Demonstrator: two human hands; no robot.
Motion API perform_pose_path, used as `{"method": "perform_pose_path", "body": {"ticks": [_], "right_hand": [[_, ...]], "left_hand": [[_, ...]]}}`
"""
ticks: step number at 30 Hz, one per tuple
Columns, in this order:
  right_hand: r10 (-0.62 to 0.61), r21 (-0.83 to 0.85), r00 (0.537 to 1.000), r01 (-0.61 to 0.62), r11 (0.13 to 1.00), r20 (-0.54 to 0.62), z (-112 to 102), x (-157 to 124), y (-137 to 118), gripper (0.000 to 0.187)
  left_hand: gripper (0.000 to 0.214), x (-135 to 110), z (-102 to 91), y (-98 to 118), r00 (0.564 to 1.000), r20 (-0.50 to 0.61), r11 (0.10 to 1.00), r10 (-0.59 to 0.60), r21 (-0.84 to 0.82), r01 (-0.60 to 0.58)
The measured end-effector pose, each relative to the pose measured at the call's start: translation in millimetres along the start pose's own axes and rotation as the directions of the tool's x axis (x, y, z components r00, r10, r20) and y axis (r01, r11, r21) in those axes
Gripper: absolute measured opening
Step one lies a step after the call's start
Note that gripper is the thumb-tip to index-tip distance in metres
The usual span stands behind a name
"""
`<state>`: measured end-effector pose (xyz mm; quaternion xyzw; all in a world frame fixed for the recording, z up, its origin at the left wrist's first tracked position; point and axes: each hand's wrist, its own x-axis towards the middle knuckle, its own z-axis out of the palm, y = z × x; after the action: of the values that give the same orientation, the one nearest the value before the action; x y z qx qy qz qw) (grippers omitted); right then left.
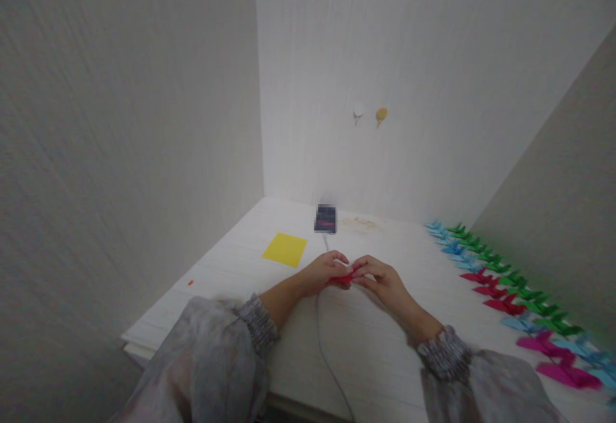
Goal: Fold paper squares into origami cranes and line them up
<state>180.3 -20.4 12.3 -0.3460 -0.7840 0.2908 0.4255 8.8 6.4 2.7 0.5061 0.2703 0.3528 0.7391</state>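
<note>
Between my two hands is a small piece of folded red paper (342,278), held a little above the white table. My left hand (328,269) has its fingers closed round the left part of the paper. On the other side, my right hand (378,276) pinches the paper's right end between thumb and fingers. The fingers cover much of the paper, so its exact folded shape is hidden. A flat yellow paper square (285,250) lies to the left, beyond my left forearm.
A phone-like device (326,219) stands by the back wall, with a pale cable (325,352) running under my hands to the front edge. Rows of folded paper cranes (500,301) line the table's right side. An orange scrap (190,282) lies left. Two hooks (381,114) hang on the wall.
</note>
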Motion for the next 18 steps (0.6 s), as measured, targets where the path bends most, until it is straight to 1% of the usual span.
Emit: {"method": "perform_pose_path", "body": {"ticks": [2, 4, 10, 14, 18], "right_hand": [[0.005, -0.007, 0.999, -0.006, 1.0, -0.045, -0.4, 0.0, 1.5, 0.008], [0.015, -0.008, 0.998, -0.015, 1.0, -0.06, -0.1, 0.1, 3.1, 0.008], [0.075, 0.063, 0.996, -0.072, 0.995, -0.051, 1.8, 0.3, 7.3, 0.008], [0.169, 0.124, 0.983, -0.159, 0.979, -0.072, 4.6, 1.0, 8.6, 0.01], [0.328, 0.264, 0.943, -0.302, 0.916, -0.06, 9.0, 1.7, 7.3, 0.013]], "left_hand": [[0.04, 0.3, -0.5, 0.4, 0.999, -0.012, 0.998, -0.032, -0.06, 0.031], [0.038, 0.9, -1.7, 0.0, 0.999, -0.033, 0.996, -0.037, -0.083, 0.034], [0.033, 4.2, -5.8, -5.4, 0.996, -0.084, 0.999, 0.003, -0.043, -0.007], [0.03, 5.7, -5.3, -7.3, 0.996, -0.092, 1.0, 0.018, -0.016, -0.019], [0.027, 5.8, -3.9, -6.6, 0.996, -0.089, 1.0, 0.03, 0.005, -0.03]]}}
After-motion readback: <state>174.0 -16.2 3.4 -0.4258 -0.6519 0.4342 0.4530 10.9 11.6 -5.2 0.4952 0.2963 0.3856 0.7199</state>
